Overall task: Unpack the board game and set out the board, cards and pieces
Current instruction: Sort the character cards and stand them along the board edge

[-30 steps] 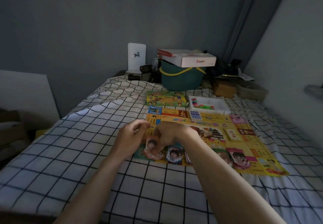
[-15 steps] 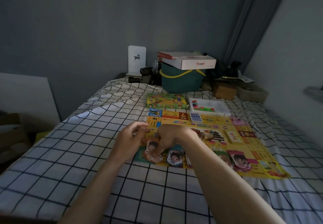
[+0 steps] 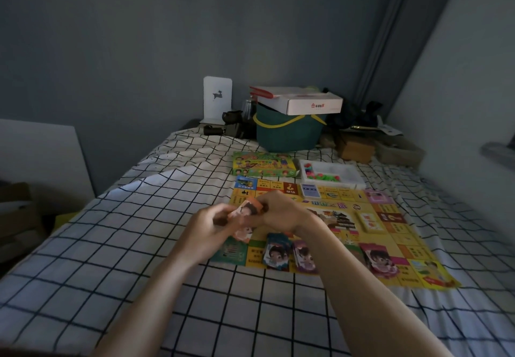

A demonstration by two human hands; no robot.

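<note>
Board game laid out on a checked bed

The yellow board [image 3: 359,234] lies right of centre; at its left edge, the left hand [image 3: 204,235] and right hand [image 3: 281,213] together pinch a character card [image 3: 245,213] at mid-frame.

The bedsheet [image 3: 111,259] is white with a black grid, and the game board [image 3: 342,206] on it is mostly yellow with orange, green and pink squares. Behind stand a dark green bucket [image 3: 287,136] with yellow handle and a white box [image 3: 312,104].
</note>
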